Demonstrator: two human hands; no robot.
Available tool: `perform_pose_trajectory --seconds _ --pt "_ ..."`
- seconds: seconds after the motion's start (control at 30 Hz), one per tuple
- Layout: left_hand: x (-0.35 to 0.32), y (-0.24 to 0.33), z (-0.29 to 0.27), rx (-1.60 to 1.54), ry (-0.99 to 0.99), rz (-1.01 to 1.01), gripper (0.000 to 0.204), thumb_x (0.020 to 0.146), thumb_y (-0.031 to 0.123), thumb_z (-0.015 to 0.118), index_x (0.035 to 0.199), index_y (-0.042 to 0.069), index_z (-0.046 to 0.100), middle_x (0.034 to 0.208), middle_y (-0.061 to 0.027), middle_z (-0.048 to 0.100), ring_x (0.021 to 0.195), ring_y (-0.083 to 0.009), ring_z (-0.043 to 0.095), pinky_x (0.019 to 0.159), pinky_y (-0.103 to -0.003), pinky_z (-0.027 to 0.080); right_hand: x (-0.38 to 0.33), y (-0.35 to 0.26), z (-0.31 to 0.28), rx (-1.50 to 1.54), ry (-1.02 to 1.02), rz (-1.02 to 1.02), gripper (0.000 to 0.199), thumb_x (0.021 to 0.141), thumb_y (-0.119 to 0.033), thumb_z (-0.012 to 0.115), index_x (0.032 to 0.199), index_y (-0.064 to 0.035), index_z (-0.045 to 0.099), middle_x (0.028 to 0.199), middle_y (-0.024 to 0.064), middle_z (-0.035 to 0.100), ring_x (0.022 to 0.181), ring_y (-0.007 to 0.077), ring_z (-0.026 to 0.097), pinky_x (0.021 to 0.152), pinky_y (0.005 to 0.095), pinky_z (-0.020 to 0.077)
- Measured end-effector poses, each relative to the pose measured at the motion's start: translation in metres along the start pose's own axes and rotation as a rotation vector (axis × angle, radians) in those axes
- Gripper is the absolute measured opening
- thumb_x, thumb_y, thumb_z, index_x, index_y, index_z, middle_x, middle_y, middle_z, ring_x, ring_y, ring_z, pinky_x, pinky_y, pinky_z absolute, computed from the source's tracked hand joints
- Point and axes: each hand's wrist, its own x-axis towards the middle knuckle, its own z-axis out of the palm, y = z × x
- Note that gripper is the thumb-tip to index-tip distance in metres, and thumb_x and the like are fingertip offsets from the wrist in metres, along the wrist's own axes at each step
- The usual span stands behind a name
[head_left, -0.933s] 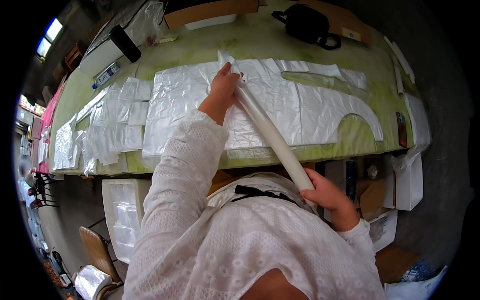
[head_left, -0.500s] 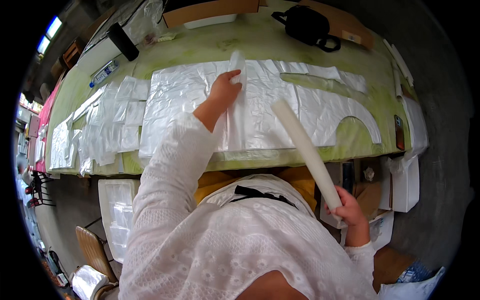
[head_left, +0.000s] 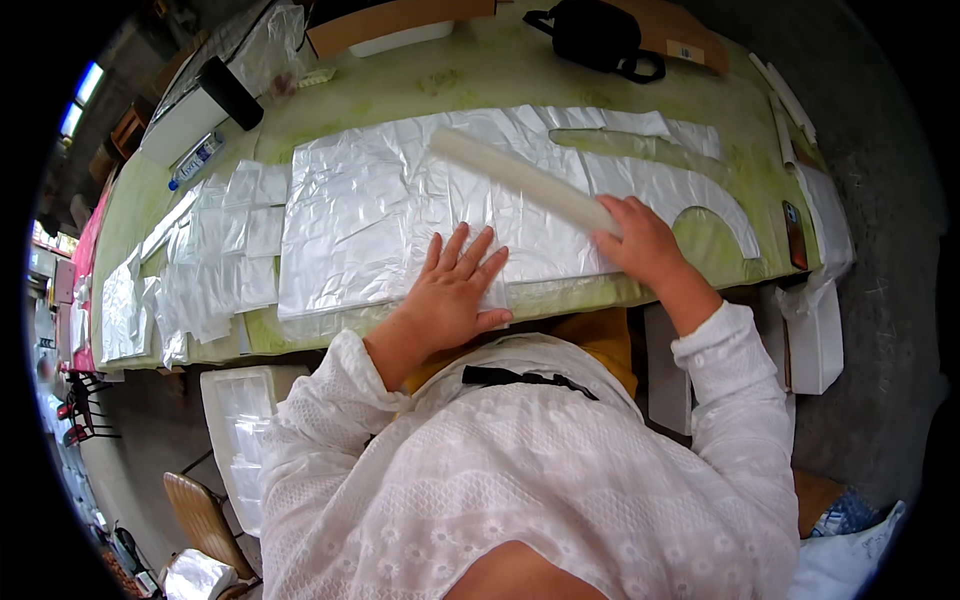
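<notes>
A large sheet of thin, whitish, see-through plastic [head_left: 350, 220] lies on the green table, shaped like an apron or large bag with curved cut-outs at its right end. My left hand [head_left: 448, 290] rests flat on it near the front edge, fingers spread. In my right hand [head_left: 645, 240] is one end of a long pale stick [head_left: 515, 175], perhaps a tube or flat bar. The stick slants up and left over the plastic, its far end above the sheet's middle; whether it touches the sheet I cannot tell.
Several small folded plastic pieces [head_left: 235, 240] lie at left. Behind them are a water bottle [head_left: 196, 160] and black cylinder [head_left: 230, 92]. A black bag [head_left: 595, 35] sits at the back, a phone [head_left: 794, 234] at right. Below the table stands a white bin [head_left: 235, 440] of plastic packets.
My left hand has come down from the sheet's upper middle to its front edge and flattened. My right hand has lifted the stick from beside my body to over the sheet.
</notes>
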Motion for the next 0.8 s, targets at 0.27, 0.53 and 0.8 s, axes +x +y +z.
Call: perform_pose_trajectory --seconds 0.27,0.53,0.8 --pt "-0.029 0.02 -0.002 -0.127 -0.002 0.162 0.104 0.076 0.045 0.085 0.157 0.003 0.034 0.164 -0.026 0.026 0.153 -0.0473 0.022 0.126 -0.055 0.02 -0.019 -0.048 0.026 -0.071 0.255 -0.571 0.067 0.076 -0.018 0.074 0.141 -0.0167 0.058 0.141 0.0086 0.053 0.137 0.0361 0.044 0.117 0.0588 0.0302" --pt "-0.055 0.003 0.003 -0.639 0.088 0.231 0.109 0.068 0.025 0.091 0.157 0.007 0.032 0.159 -0.0227 0.035 0.15 -0.0418 0.031 0.123 -0.052 0.028 -0.046 -0.096 0.067 0.198 -0.009 -0.565 0.076 0.076 -0.014 0.076 0.147 -0.0181 0.051 0.137 0.006 0.058 0.137 0.0341 0.047 0.119 0.0601 0.0274" --pt "-0.046 -0.007 -0.008 -0.265 0.135 0.134 0.075 0.069 0.021 0.086 0.138 0.008 0.059 0.132 -0.0111 0.065 0.131 -0.0339 0.055 0.109 -0.048 0.043 -0.033 -0.099 0.07 0.265 0.072 -0.577 0.035 0.08 -0.019 0.073 0.114 -0.0138 0.072 0.12 0.0033 0.066 0.121 0.0287 0.056 0.111 0.0555 0.0355"
